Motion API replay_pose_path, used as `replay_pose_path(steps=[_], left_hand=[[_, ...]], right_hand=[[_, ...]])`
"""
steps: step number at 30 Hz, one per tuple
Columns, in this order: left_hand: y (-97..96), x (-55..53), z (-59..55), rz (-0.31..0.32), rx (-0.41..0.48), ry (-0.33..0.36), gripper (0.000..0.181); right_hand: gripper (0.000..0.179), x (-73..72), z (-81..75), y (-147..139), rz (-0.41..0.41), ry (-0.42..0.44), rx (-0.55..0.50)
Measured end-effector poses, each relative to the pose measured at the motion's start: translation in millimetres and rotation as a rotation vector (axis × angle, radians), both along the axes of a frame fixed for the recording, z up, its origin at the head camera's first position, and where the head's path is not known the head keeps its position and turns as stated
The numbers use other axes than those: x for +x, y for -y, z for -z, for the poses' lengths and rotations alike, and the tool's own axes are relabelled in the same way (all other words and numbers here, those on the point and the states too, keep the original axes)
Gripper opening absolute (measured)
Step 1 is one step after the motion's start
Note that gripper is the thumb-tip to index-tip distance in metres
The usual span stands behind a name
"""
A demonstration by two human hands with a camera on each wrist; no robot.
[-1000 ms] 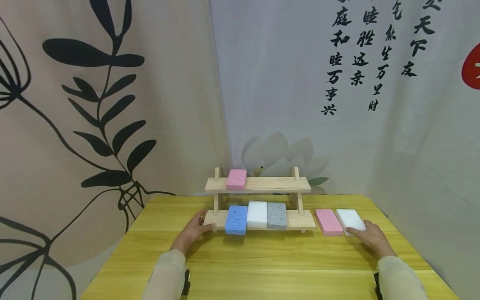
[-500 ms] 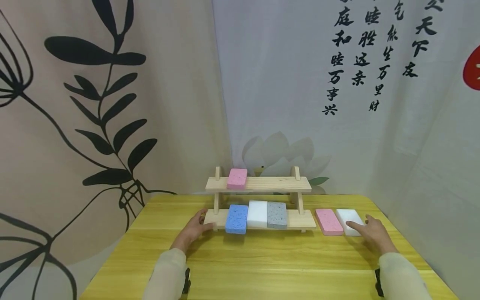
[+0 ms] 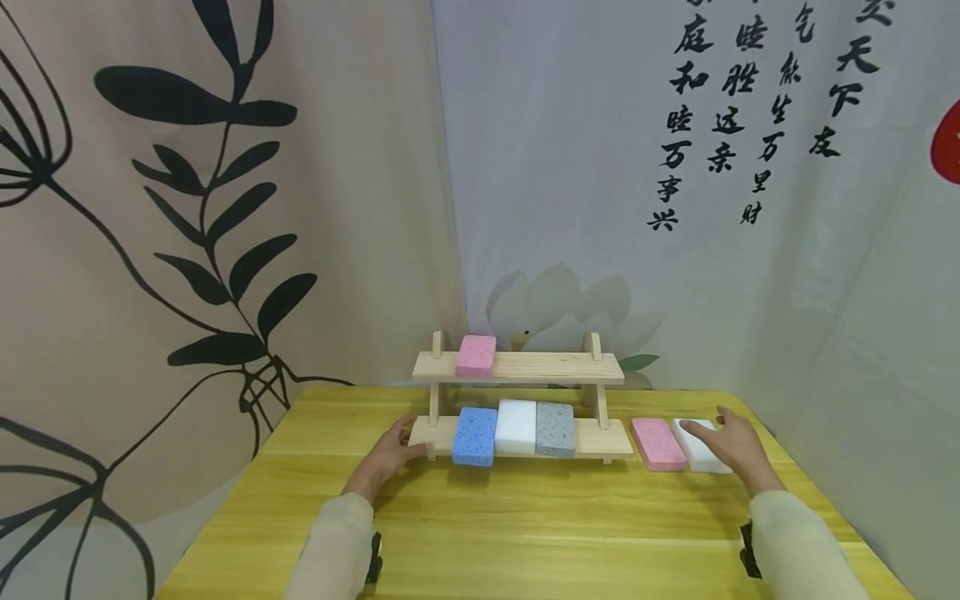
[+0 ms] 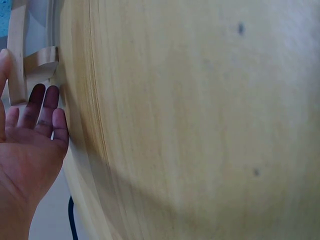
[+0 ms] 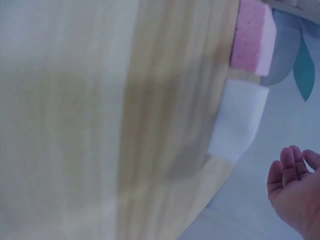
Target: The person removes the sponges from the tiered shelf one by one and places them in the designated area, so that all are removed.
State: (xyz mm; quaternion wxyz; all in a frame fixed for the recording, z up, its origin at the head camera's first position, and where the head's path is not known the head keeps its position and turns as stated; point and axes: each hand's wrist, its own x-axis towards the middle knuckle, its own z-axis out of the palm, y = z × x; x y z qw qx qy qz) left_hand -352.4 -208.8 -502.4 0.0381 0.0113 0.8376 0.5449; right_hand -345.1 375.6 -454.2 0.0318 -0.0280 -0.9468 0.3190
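Note:
A two-tier wooden shelf rack (image 3: 525, 367) stands toward the back of the table. My left hand (image 3: 388, 450) holds the left end of its lower board between thumb and fingers; in the left wrist view the other fingers of this hand (image 4: 32, 145) stay loosely extended. Near a white sponge (image 3: 701, 454) on the table at right, my right hand (image 3: 738, 448) hovers with thumb and fingers spread, holding nothing. In the right wrist view, that hand (image 5: 297, 187) is apart from the white sponge (image 5: 237, 120). A pink sponge (image 3: 659, 444) lies just left of the white one.
The lower board carries a blue sponge (image 3: 474, 436), a white sponge (image 3: 516, 426) and a grey sponge (image 3: 555, 429). One pink sponge (image 3: 476, 355) sits on the upper board's left part. A printed curtain (image 3: 360, 208) hangs behind the wooden table (image 3: 555, 533).
My right hand has lifted off the white sponge at right, rising a little and moving slightly left with its fingers spread. My left hand has stayed on the rack.

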Motion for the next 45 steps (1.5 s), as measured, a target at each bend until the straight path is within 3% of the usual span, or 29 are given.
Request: replay_pose_path(steps=[14, 25, 38, 45], left_hand=[[-0.4, -0.3, -2.9, -0.003, 0.016, -0.001, 0.08], [0.4, -0.5, -1.8, -0.003, 0.018, 0.005, 0.081], [0.1, -0.4, -0.4, 0.006, 0.014, -0.006, 0.081], [-0.8, 0.5, -0.4, 0.001, 0.019, -0.015, 0.078]], right_hand=[[0.106, -12.5, -34.8, 47.6, -0.029, -0.121, -0.035], [0.105, -11.7, -59.2, 91.2, -0.034, -0.159, -0.126], [0.105, -18.6, -69.5, 140.3, -0.04, -0.191, -0.143], [0.095, -24.1, -69.9, 180.7, -0.031, -0.236, -0.21]])
